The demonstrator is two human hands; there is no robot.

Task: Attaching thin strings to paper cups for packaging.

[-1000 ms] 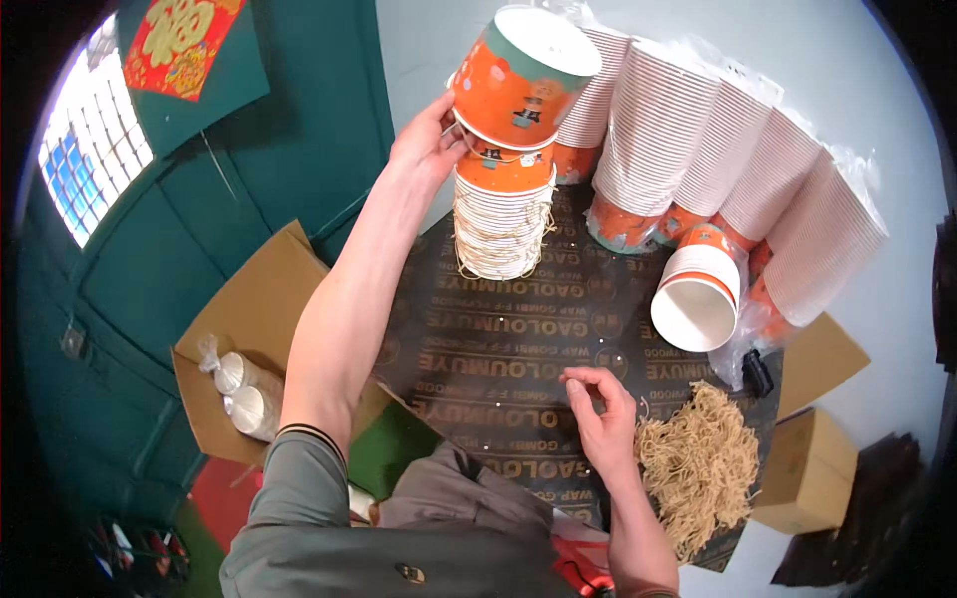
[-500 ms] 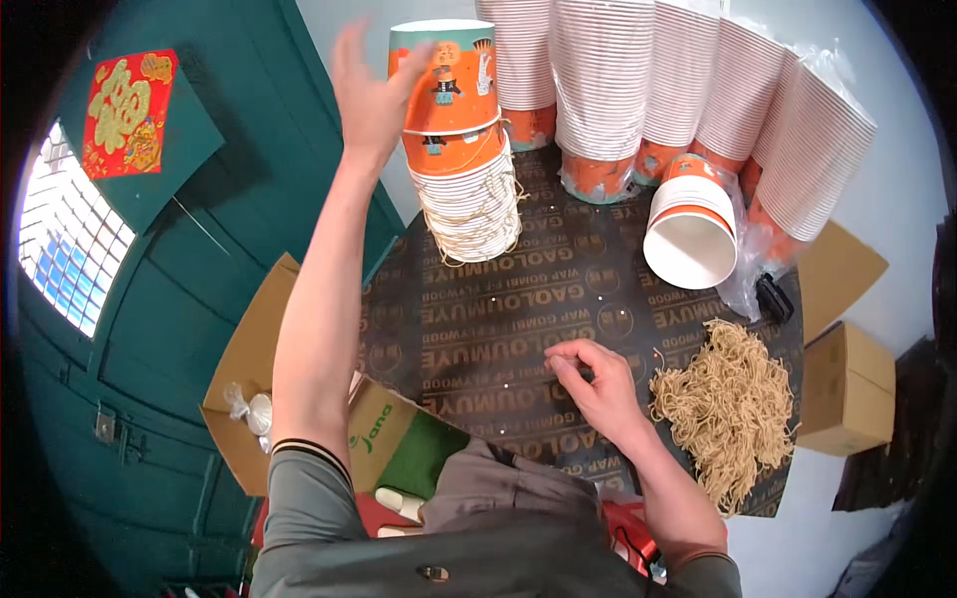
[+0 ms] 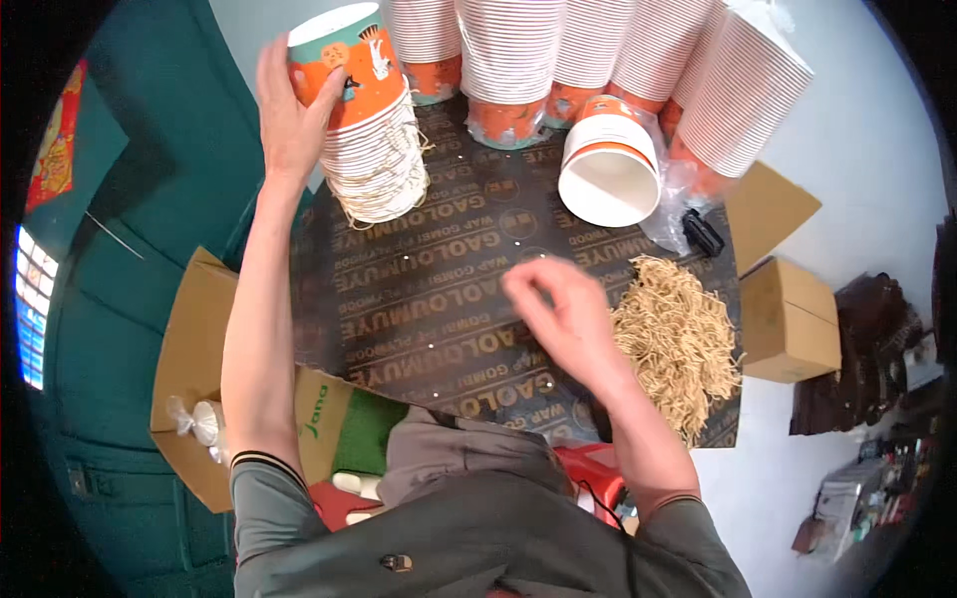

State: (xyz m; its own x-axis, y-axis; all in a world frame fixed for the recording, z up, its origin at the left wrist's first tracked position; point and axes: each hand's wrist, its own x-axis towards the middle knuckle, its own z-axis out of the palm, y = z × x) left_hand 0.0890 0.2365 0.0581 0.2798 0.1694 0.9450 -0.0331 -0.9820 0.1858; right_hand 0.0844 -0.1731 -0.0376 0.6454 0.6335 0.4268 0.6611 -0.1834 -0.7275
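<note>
My left hand reaches to the far left of the table and grips the orange and teal paper cup on top of a nested cup stack, which has thin tan loops hanging from its rims. My right hand hovers low over the dark printed board at mid table. Its fingers are curled together and blurred, and I cannot tell whether anything thin is between them. It is just left of a heap of tan string pieces.
Tall stacks of white-rimmed cups lean along the back. One stack in clear wrap lies with its open mouth facing me, a small black object beside it. An open cardboard box stands at left, a closed carton at right.
My left hand has set the cup lower onto the stack. My right hand has lifted off the board and moved toward the string heap. My view shifted.
</note>
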